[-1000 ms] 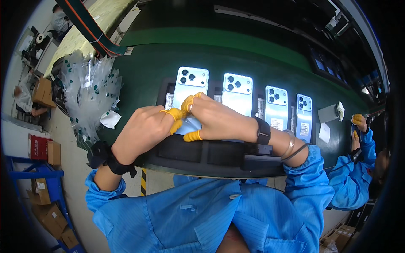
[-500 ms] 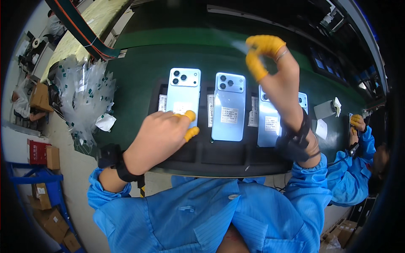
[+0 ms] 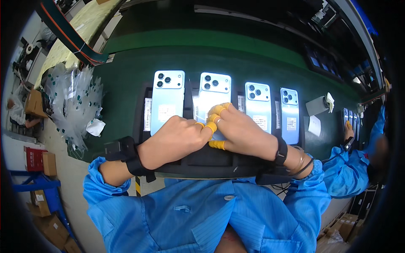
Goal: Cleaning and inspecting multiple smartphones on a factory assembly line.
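Note:
Several light blue smartphones lie back up in a row, each with a camera block at the top and a white label lower down. Both hands meet over the lower half of the second smartphone point(image 3: 215, 95) from the left. My left hand point(image 3: 179, 137) is closed, its yellow finger cots pinched at that phone's left side; what they pinch is hidden. My right hand point(image 3: 242, 128), also in yellow finger cots, bends its fingers over the phone's back, thumb at the lower edge. The leftmost smartphone point(image 3: 168, 99) lies just beyond my left hand. Two more, a third smartphone point(image 3: 257, 103) and a fourth smartphone point(image 3: 290, 114), lie to the right.
A black tray point(image 3: 185, 162) sits under the phones on the green table point(image 3: 126, 63). Clear plastic films point(image 3: 71, 101) are heaped at the left beside a crumpled white paper point(image 3: 95, 127). A grey container point(image 3: 316, 106) stands at right. Beyond it, a co-worker's hand point(image 3: 349, 131) touches other phones.
My right hand has come down from above the table, where it trailed a clear film, to the second phone. My left hand has left the leftmost phone and joined it. The view has shifted slightly.

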`<state>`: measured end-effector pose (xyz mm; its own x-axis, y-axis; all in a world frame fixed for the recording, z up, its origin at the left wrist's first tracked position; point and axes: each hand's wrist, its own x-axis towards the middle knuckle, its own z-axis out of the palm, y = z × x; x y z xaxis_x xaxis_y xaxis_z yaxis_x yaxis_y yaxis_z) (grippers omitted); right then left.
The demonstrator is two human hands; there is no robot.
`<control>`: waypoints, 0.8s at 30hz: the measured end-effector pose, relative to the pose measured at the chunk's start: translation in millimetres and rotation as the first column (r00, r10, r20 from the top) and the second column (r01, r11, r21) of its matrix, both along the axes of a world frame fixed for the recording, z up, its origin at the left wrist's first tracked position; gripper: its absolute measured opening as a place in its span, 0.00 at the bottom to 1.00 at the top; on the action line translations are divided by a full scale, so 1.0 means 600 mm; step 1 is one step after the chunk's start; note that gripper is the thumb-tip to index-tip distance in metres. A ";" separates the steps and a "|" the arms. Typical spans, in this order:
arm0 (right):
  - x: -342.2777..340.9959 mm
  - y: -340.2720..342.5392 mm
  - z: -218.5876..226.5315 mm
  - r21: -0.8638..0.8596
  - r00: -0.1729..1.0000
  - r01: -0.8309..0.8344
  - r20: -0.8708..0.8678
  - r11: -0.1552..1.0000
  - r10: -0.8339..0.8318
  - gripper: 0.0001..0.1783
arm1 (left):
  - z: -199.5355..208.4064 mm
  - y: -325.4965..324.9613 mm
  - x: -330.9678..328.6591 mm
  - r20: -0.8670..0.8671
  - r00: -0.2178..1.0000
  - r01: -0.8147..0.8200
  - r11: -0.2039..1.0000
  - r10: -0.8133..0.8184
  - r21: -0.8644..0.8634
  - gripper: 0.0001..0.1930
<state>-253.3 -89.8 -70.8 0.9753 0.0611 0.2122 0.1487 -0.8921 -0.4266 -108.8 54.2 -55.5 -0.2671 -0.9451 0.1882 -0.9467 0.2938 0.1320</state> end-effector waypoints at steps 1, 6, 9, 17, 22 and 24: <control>0.000 0.002 -0.001 -0.033 1.000 0.003 0.005 0.999 -0.003 0.16 | -0.002 0.002 0.000 -0.039 0.999 -0.018 0.998 0.020 0.054 0.08; 0.000 -0.026 -0.016 0.243 0.999 0.026 0.017 0.970 -0.031 0.08 | 0.012 0.020 -0.009 -0.210 0.976 -0.024 0.980 0.066 0.195 0.13; 0.003 -0.054 0.008 0.512 0.942 0.325 -0.105 0.795 -0.318 0.06 | 0.013 0.019 -0.023 -0.173 0.983 -0.022 0.982 0.055 0.187 0.15; -0.095 -0.140 0.121 0.390 0.595 0.385 0.587 0.836 -0.548 0.13 | 0.027 -0.032 -0.059 0.049 0.998 -0.050 0.993 0.045 0.108 0.12; -0.143 -0.098 0.047 -0.300 0.941 0.291 0.262 0.908 -0.215 0.12 | -0.011 -0.096 -0.116 -0.101 0.988 0.111 0.992 -0.116 -0.052 0.11; -0.160 -0.091 0.007 -0.215 0.975 0.224 0.058 0.951 -0.216 0.14 | -0.034 -0.108 -0.135 -0.068 0.990 0.118 0.992 -0.120 -0.039 0.11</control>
<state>-349.6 -144.5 -66.8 0.9623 -0.1056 0.2505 -0.0509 -0.9752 -0.2156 -189.6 -10.5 -75.9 -0.3623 -0.8998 0.2430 -0.8935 0.4095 0.1843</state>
